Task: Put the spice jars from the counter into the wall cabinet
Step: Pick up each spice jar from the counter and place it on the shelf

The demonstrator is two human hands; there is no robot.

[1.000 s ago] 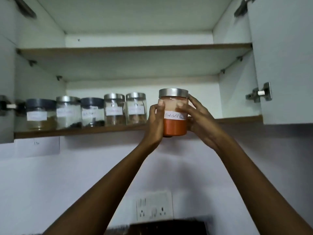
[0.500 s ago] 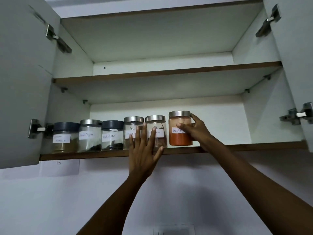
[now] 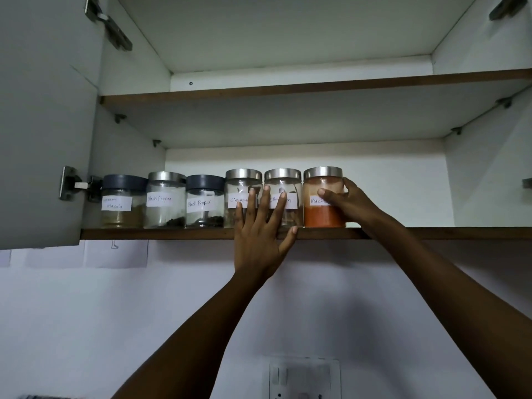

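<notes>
Cabinet shelf (image 3: 172, 234), right fingers (image 3: 331, 195) curled round "Red chi" jar (image 3: 322, 218), left fingers (image 3: 266, 204) straight against "Cinnam" jars (image 3: 244, 184).

Six jars (image 3: 243, 198) side by side on lower shelf (image 3: 172, 234), left of centre.

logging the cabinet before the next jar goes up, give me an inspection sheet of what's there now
surface: lower cabinet shelf, six jars in a row near its front edge
job's things: red chilli jar upright at the row's right end; then leftward, cinnamon jars, black pepper jars, masala jar
clutter: nothing seen
hands: left hand open, fingers spread against the cinnamon jars; right hand grips the red chilli jar
cables: nothing seen
surroundings: upper shelf, top hidden; open cabinet door at left; wall socket below
</notes>
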